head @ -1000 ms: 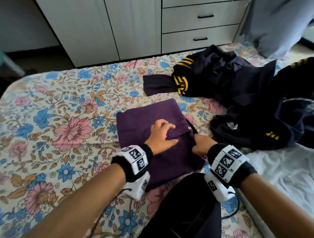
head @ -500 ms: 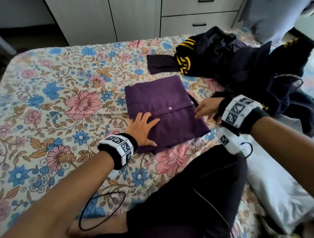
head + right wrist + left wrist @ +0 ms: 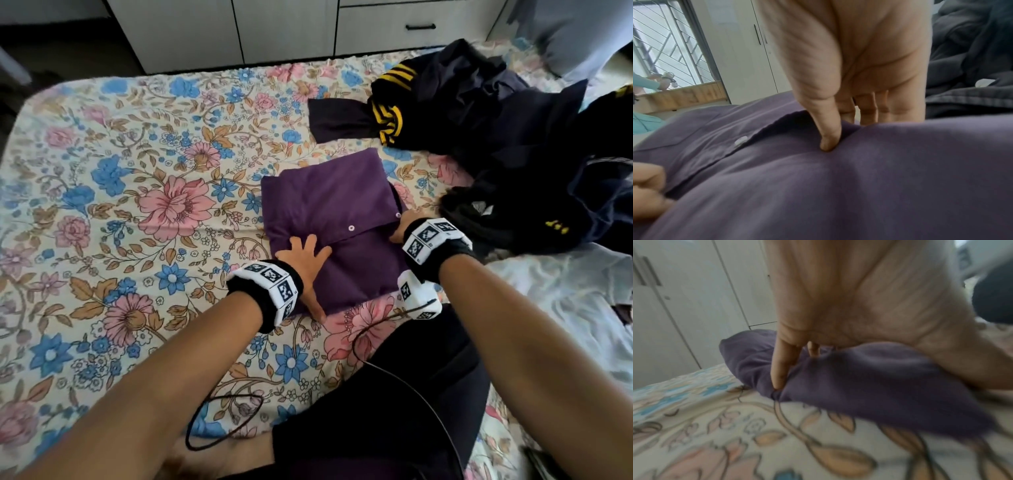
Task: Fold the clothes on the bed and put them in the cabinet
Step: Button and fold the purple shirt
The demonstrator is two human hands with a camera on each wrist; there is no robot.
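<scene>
purple shirt (image 3: 329, 219) folded | left hand (image 3: 305, 263) flat on it; right hand (image 3: 402, 228) at edge

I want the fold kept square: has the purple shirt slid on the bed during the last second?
No. The purple shirt keeps its place: its left edge sits just as near the big pink flower printed beside it as before.

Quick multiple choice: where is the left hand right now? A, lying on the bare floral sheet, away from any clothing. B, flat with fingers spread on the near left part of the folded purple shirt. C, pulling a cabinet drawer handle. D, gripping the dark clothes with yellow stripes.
B: the head view shows the left hand spread flat on the folded purple shirt, near its left corner closest to the person.
</scene>
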